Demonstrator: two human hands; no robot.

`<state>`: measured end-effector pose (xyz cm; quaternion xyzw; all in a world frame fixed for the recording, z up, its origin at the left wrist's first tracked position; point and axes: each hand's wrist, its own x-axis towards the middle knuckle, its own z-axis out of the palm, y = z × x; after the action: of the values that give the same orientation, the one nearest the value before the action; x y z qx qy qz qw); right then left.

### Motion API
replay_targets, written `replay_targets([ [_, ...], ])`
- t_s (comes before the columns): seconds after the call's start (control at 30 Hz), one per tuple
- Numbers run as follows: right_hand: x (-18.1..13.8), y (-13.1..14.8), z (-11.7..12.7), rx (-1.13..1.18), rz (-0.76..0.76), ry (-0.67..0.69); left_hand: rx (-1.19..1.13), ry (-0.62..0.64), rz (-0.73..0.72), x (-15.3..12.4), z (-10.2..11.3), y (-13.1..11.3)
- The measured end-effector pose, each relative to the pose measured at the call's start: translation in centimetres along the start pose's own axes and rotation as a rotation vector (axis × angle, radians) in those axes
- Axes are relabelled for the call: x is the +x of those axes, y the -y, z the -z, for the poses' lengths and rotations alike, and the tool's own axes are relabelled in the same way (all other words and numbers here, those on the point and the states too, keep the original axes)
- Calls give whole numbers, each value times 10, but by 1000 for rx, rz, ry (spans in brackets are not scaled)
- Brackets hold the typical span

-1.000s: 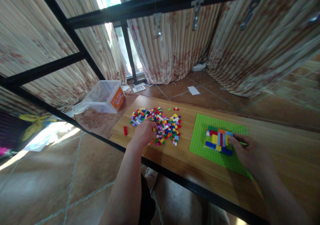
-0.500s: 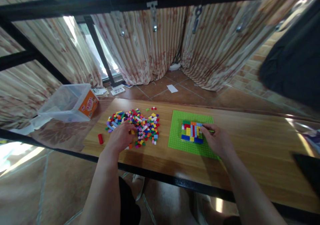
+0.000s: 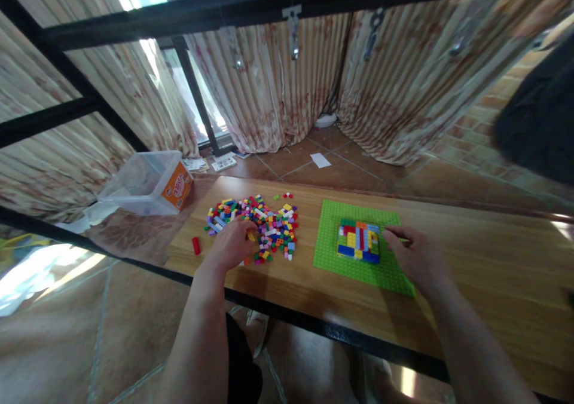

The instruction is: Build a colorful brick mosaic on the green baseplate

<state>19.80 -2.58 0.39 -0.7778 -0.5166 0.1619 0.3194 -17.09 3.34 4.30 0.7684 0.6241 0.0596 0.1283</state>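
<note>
My left hand (image 3: 233, 242) is over the near side of a loose pile of small building bricks (image 3: 271, 220). Its fingers are closed on a yellow brick (image 3: 252, 236). On the right, a green baseplate (image 3: 326, 242) carries a flat, multicoloured brick build (image 3: 359, 241), with blue bricks along its near edge and red, yellow and light blue ones inside. Just right of this build, above the baseplate, is my right hand (image 3: 417, 257). Its thumb and forefinger are slightly apart, with nothing visible between them; the other fingers are partly hidden.
A long red brick (image 3: 196, 245) lies apart, left of the pile. Several stray bricks sit behind the pile on the wooden table (image 3: 287, 284). A clear plastic bin (image 3: 143, 183) with an orange label stands beyond the table's left end. A black metal bar (image 3: 269, 15) crosses above.
My right hand has moved off the build's far right corner, a little to the right. My left hand stays at the pile with the yellow brick. The whole view has shifted slightly.
</note>
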Motion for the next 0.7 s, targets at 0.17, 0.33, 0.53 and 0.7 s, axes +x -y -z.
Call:
replay_targets([
  [0.17,-5,13,1,132,-8,-134,-334,-66,-34,-4,10,-1],
  [0.33,-32,52,-13,378,275,-267,-955,115,-130,-6,8,-28],
  [0.53,-62,80,-36,400,590,22,-1371,319,-105,-3,-18,-80],
  [0.7,-63,78,-36,395,610,4,-1576,488,-94,-5,-36,-110],
])
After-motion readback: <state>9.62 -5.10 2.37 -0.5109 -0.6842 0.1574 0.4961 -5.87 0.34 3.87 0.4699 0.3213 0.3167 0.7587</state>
